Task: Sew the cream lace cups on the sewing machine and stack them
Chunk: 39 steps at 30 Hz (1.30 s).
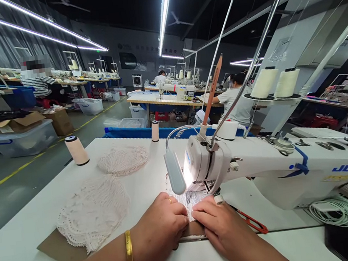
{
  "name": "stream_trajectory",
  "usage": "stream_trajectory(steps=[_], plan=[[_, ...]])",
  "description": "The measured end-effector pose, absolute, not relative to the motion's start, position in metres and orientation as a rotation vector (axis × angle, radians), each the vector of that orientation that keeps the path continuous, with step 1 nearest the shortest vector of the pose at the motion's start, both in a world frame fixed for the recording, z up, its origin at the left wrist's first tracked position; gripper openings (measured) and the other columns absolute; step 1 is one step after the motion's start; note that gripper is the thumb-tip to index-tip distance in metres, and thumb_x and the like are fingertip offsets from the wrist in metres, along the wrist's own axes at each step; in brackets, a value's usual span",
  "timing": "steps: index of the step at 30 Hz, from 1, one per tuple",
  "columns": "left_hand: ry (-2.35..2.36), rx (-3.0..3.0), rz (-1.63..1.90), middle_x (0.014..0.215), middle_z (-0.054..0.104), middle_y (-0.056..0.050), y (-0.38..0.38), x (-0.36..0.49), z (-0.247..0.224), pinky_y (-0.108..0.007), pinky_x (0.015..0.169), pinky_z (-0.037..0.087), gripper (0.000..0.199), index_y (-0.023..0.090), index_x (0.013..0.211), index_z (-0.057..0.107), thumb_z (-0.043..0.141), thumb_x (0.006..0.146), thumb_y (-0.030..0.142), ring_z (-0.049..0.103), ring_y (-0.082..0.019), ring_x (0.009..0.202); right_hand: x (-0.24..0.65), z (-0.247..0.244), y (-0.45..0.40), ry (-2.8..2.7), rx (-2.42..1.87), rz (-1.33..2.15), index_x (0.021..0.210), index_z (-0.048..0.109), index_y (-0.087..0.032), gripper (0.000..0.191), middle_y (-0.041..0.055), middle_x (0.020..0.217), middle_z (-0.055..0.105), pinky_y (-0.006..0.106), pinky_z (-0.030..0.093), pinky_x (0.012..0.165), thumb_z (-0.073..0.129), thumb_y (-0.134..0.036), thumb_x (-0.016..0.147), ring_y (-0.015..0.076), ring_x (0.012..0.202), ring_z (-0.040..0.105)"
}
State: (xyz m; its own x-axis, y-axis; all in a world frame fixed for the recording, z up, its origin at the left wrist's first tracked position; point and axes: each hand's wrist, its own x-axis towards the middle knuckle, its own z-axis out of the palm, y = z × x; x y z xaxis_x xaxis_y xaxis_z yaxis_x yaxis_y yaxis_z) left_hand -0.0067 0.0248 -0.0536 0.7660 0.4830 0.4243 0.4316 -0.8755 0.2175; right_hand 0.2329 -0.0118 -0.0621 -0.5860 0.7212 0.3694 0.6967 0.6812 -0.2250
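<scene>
Under the lit head of a white sewing machine [196, 157], a piece of white lace [189, 200] lies at the needle area. My left hand [162, 225], with a ring and a gold bangle, is closed on the lace's left side. My right hand [221, 222] has its fingers bent and pressed together on the lace's right side. The needle itself is hidden behind the lamp and machine head. Red-handled thread snips [251, 220] lie just right of my right hand. Left of my hands are a lace stack [91, 210] on brown card [60, 248] and another lace stack [123, 160].
Two thread cones [76, 151] [155, 131] stand on the white table [22, 238]. A grey lamp [175, 172] hangs close above my left hand. A coiled white cable [334, 212] lies at the right. Other people work at machines beyond.
</scene>
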Motion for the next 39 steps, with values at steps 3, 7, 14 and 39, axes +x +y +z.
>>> stream_trajectory(steps=[3,7,14,39], plan=[[0.751,2.864,0.706,0.09,0.078,0.0,0.03,-0.005,-0.053,-0.039,0.078,0.04,0.02,0.02,0.082,0.073,0.065,0.092,0.005,0.067,-0.02,0.081,0.232,-0.065,-0.008,-2.445,-1.133,0.052,0.113,0.071,-0.022,0.042,0.0067,0.109,0.076,0.039,0.055,0.08,0.052,0.005,0.087,0.026,0.096,0.066],[0.781,2.919,0.725,0.091,0.078,-0.001,0.037,-0.004,-0.054,-0.038,0.079,0.042,0.026,0.02,0.083,0.075,0.061,0.098,0.005,0.068,-0.02,0.082,0.23,-0.068,-0.004,-2.416,-1.214,0.035,0.115,0.072,-0.024,0.047,0.0071,0.115,0.076,0.041,0.059,0.085,0.05,0.005,0.084,0.0273,0.101,0.067],[0.92,2.968,0.746,0.091,0.078,-0.001,0.046,-0.002,-0.054,-0.039,0.078,0.044,0.028,0.02,0.076,0.073,0.063,0.099,0.008,0.066,-0.022,0.081,0.23,-0.075,0.001,-2.373,-1.362,-0.01,0.129,0.072,-0.024,0.053,0.0098,0.134,0.074,0.045,0.063,0.087,0.049,0.0,0.088,0.0317,0.11,0.071],[1.329,2.737,0.069,0.098,0.073,-0.01,0.013,-0.011,-0.013,-0.038,0.075,0.048,0.015,0.018,0.086,0.075,0.068,0.098,0.024,0.069,-0.03,0.092,0.231,-0.076,-0.009,-2.278,-0.931,-0.016,0.092,0.051,-0.026,0.033,-0.0023,0.08,0.062,0.025,0.045,0.062,0.039,0.005,0.092,0.016,0.067,0.058]])
